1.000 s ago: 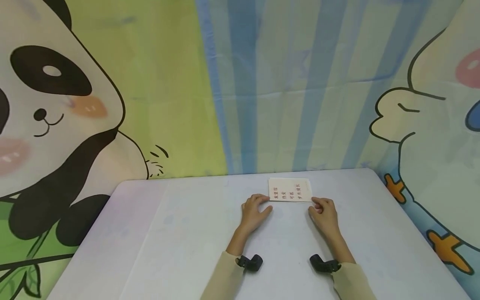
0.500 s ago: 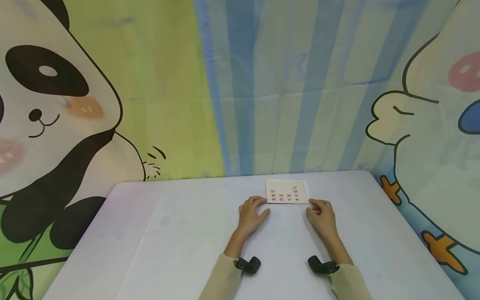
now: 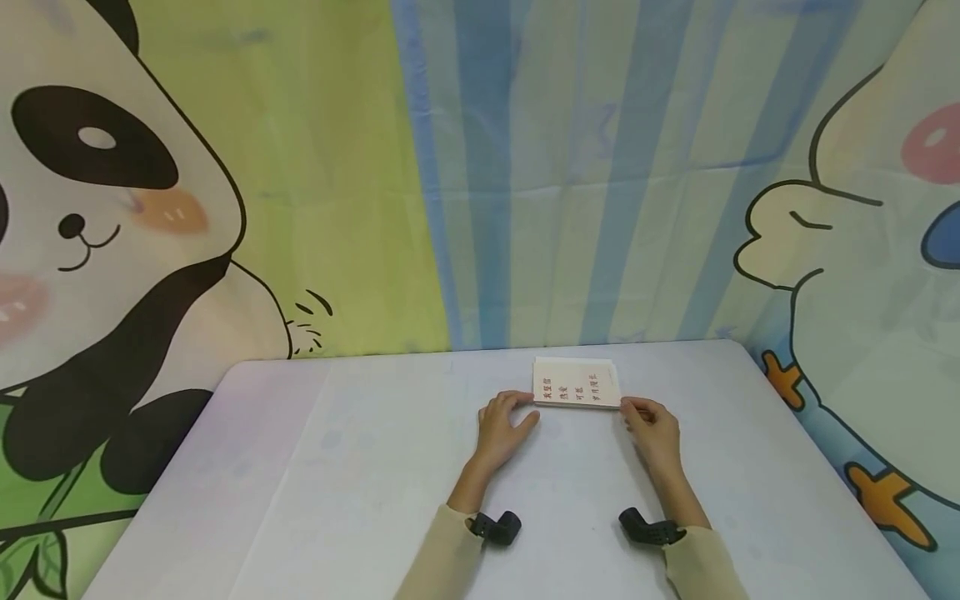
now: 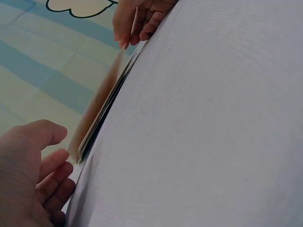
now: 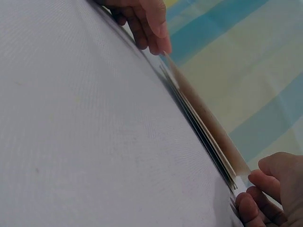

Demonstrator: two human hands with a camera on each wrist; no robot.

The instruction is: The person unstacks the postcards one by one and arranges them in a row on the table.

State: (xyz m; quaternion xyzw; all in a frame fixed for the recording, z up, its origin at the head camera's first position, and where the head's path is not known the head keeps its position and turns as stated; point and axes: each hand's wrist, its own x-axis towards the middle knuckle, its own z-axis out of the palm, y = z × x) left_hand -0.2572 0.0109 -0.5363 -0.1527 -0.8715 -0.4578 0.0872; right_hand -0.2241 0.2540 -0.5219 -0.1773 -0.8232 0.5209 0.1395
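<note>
The left hand (image 3: 501,431) and the right hand (image 3: 655,435), fingers relaxed and grasping nothing, touch opposite ends of the cards (image 3: 577,385), which lie ahead between them, equally near, long axis crosswise, toward the far edge of the table (image 3: 375,467).

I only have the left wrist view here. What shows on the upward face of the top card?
Observer: In the head view, four short lines of red characters on the top card.
Operator: Left or right of centre, as the head view has it?
Observer: The pile lies near the far edge of the table, right of its middle.
Operator: Besides clothing, is anything worn?
Observer: Yes, a black device at the wrist of the left hand, and another at that of the right hand.
</note>
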